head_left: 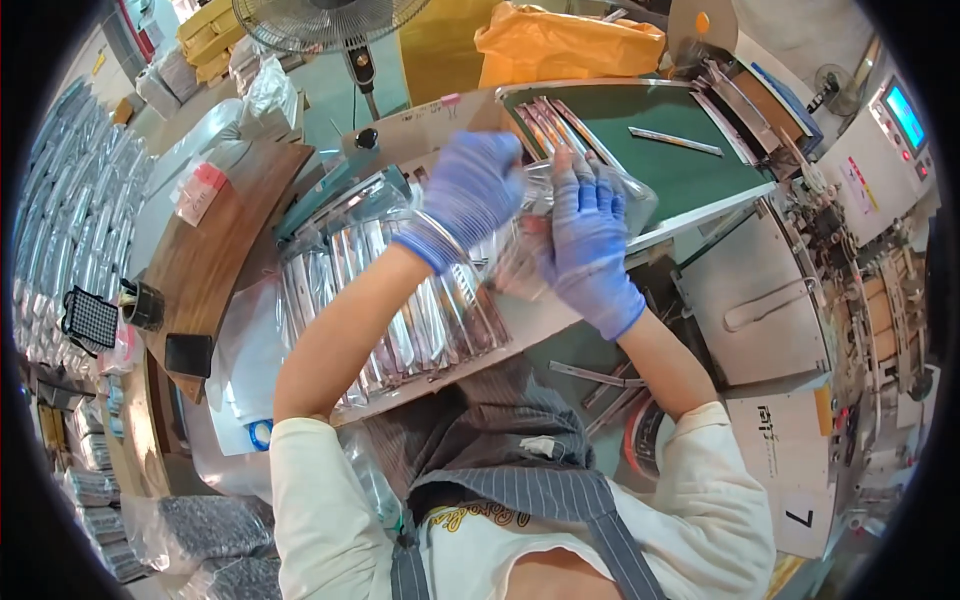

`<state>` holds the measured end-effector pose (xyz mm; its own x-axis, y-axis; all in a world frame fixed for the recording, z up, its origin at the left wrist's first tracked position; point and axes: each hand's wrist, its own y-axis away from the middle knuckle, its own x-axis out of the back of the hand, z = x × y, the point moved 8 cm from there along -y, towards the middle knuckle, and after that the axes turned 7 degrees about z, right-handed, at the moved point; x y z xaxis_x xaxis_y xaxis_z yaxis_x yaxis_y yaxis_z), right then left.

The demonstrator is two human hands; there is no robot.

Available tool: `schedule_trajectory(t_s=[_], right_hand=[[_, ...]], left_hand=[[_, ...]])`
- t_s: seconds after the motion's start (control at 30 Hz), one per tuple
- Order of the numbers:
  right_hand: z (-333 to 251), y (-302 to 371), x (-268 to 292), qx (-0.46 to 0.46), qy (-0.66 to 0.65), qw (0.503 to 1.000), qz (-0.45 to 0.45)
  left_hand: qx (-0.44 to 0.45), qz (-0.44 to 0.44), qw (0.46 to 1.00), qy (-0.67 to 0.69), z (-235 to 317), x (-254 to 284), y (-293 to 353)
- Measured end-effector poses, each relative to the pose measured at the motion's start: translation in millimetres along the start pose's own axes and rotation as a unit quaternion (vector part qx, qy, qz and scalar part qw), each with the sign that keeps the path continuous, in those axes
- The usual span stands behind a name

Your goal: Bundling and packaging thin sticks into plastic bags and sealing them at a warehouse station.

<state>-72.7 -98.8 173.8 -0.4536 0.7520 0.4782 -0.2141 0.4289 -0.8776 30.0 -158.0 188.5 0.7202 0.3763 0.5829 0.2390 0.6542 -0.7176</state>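
Observation:
My left hand (470, 195), in a blue knitted glove, is closed with its fingers curled; what it holds, if anything, is hidden, and its edge is blurred. Close beside it, my gloved right hand (588, 232) lies over a crumpled clear plastic bag (635, 200), fingers stretched out and fingertips bare. Under my left forearm, several slim printed packets (440, 315) lie side by side in clear wrapping on the worktable. Beyond my right hand, more slim packets (548, 122) lie on a green surface.
A loose strip-shaped packet (675, 141) lies farther right on the green surface (690, 185). Machinery with a lit screen (903, 117) stands at right. A curved wooden board (225, 235) and stacked silvery packs (75, 230) are left. A fan (325, 22) stands at the back.

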Motion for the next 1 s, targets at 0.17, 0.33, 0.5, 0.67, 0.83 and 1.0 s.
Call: schedule_trajectory(t_s=[0.17, 0.33, 0.5, 0.67, 0.83, 1.0], right_hand=[[16.4, 11.9, -47.0, 0.026, 0.017, 0.987, -0.160], [-52.8, -48.1, -69.2, 0.171, -0.227, 0.959, -0.025], [-37.0, -79.2, -273.4, -0.064, -0.221, 0.972, -0.040], [-133.7, -81.2, -372.3, -0.151, -0.370, 0.909, -0.115], [-130.6, -79.3, -355.3, -0.195, -0.501, 0.834, -0.120], [-48.4, 27.8, -445.9, -0.429, -0.574, 0.684, -0.138]], left_hand=[[0.206, 0.027, 0.916, 0.343, -51.5, -3.4, 43.0], [0.054, 0.187, 0.927, 0.322, -62.8, -33.5, 112.5], [0.557, 0.168, 0.718, 0.382, -165.7, -60.5, 190.0], [0.552, 0.240, 0.660, 0.449, -258.7, -23.1, 210.8], [0.647, 0.219, 0.582, 0.442, -326.8, 17.0, 249.1], [0.694, 0.119, 0.624, 0.340, -325.3, 29.4, 245.4]])
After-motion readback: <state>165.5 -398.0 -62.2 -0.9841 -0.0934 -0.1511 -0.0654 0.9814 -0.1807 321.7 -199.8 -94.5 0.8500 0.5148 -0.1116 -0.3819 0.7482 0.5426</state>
